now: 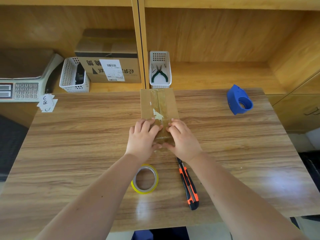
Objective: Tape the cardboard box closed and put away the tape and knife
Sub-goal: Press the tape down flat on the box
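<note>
The fingers (156, 126) rest on the near end of the flat brown cardboard box (158, 103) on the wood-grain surface (78, 135). Nearer than the fingers lie the yellow tape roll (145, 178), slightly left, and the orange-and-black utility knife (189, 184), right. Far right stands the blue plastic tape dispenser (239, 99).

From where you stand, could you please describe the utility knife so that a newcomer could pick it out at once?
Start at the wood-grain table and find the flat cardboard box that both hands press at its centre. Nearer the person, beside the right forearm, lies the black and orange utility knife. It is long and slim, unlike the round yellow tape roll to its left.
</note>
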